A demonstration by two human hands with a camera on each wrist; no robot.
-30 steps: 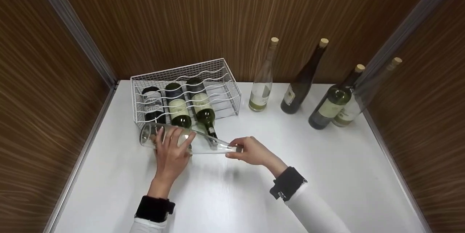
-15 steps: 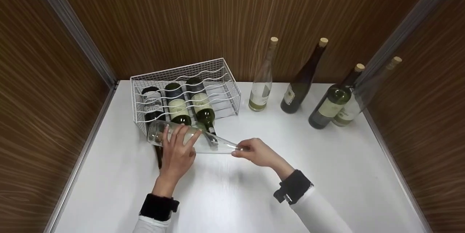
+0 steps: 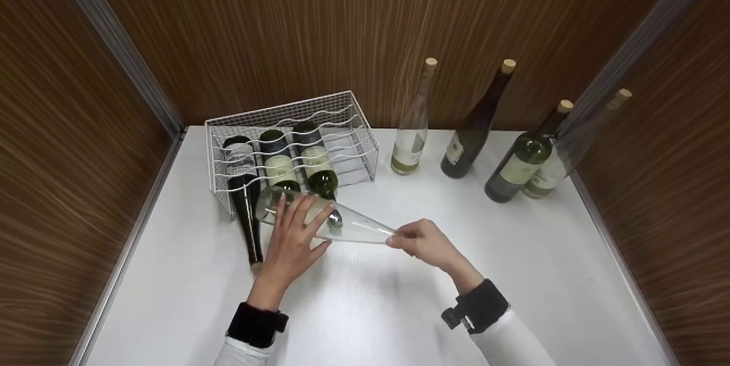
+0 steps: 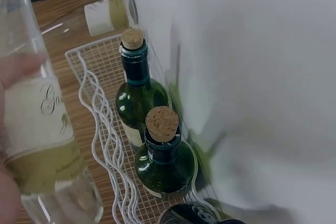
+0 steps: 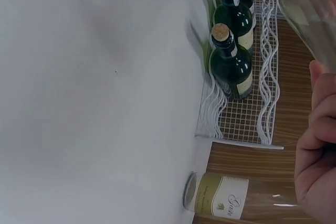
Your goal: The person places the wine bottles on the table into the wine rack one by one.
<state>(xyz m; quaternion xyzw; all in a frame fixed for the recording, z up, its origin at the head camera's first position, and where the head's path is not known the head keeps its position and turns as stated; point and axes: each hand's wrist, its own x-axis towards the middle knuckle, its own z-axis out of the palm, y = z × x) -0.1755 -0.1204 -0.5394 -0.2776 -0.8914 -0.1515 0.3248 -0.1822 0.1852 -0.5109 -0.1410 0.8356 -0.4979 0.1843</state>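
A clear glass wine bottle (image 3: pixel 362 228) lies nearly level in the air in front of the wire rack, neck toward the right. My left hand (image 3: pixel 293 243) holds its body, fingers spread over the top side. In the left wrist view the bottle's cream and olive label (image 4: pixel 39 108) shows between thumb and finger. At the neck end, my right hand (image 3: pixel 428 243) pinches the bottle and hides its mouth. The white wire rack (image 3: pixel 376 163) holds a dark bottle (image 3: pixel 246 206) and two green bottles (image 3: pixel 279 169) (image 3: pixel 322 181), lying with necks toward me.
Right of the rack stand a clear corked bottle (image 3: pixel 408 146), a dark bottle (image 3: pixel 470 132), a green bottle (image 3: pixel 519 169) and another clear bottle (image 3: pixel 570 149) partly behind it. Wood-grain panels (image 3: pixel 285 29) enclose the white tabletop (image 3: pixel 365 309) at the back and sides.
Both hands have moved to the right with the clear bottle, its base shifting from in front of the dark bottle to the middle green one. The dark bottle's neck is now uncovered.
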